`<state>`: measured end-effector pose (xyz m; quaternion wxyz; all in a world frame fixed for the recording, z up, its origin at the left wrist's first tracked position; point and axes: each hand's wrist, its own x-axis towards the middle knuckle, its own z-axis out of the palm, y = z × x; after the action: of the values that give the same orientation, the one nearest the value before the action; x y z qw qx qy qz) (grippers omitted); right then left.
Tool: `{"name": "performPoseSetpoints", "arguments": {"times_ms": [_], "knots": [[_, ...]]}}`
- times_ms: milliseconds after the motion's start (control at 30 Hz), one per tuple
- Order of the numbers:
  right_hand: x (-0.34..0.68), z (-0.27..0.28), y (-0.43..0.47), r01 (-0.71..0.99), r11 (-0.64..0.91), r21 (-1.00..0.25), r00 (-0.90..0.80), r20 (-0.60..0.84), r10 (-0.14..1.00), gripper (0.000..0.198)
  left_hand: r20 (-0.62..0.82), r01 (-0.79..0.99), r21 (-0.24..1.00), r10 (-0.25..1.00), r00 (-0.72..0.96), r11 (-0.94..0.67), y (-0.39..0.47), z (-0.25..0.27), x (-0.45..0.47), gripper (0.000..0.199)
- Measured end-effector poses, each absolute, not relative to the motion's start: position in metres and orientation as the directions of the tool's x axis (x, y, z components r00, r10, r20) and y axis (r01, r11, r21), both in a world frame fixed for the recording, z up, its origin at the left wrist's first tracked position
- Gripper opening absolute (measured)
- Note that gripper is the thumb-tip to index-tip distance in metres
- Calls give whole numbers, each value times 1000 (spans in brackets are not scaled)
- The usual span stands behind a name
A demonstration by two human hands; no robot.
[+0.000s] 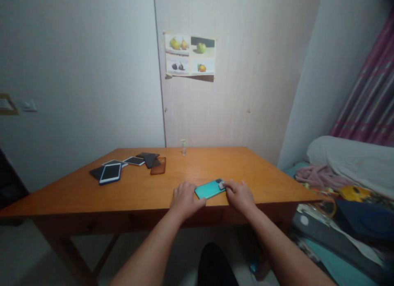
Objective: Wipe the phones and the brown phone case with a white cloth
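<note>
A turquoise phone (pixel 209 190) lies back side up near the front edge of the wooden table, its dark camera area at the upper right corner. My left hand (pixel 184 199) grips its left end, thumb along the near edge and fingers at the far side. Between the fingertips of my right hand (pixel 240 195) is a small pale cloth-like piece (pixel 222 185), pressed on the phone's back beside the camera area. How far this piece reaches under my fingers is hidden.
Left on the table (pixel 197 167) lie a white tablet (pixel 111 173) with a blue edge, several other devices and dark covers, and a brown translucent case (pixel 158 165). A small clear pump bottle (pixel 184 148) stands at the back. Bedding (pixel 347 154) and piled things flank the right side.
</note>
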<state>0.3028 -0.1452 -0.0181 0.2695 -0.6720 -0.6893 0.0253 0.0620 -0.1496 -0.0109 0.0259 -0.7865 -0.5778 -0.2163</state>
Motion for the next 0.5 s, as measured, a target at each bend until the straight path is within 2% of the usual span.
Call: {"name": "performPoseSetpoints", "arguments": {"times_ms": [100, 200, 367, 500], "knots": [[308, -18, -143, 886, 68, -458, 106, 343, 933, 32, 379, 915, 214, 893, 244, -341, -150, -11, 62, 45], [311, -11, -139, 897, 47, -439, 119, 343, 932, 31, 379, 914, 219, 893, 243, -341, -152, -11, 63, 43], [307, 1, -125, 940, 95, -327, 23, 340, 940, 15, 369, 913, 228, 897, 242, -340, -153, -9, 64, 42], [286, -1, -128, 953, 196, -229, -104, 362, 927, 21, 364, 913, 236, 902, 233, -332, -154, -8, 64, 41]]}}
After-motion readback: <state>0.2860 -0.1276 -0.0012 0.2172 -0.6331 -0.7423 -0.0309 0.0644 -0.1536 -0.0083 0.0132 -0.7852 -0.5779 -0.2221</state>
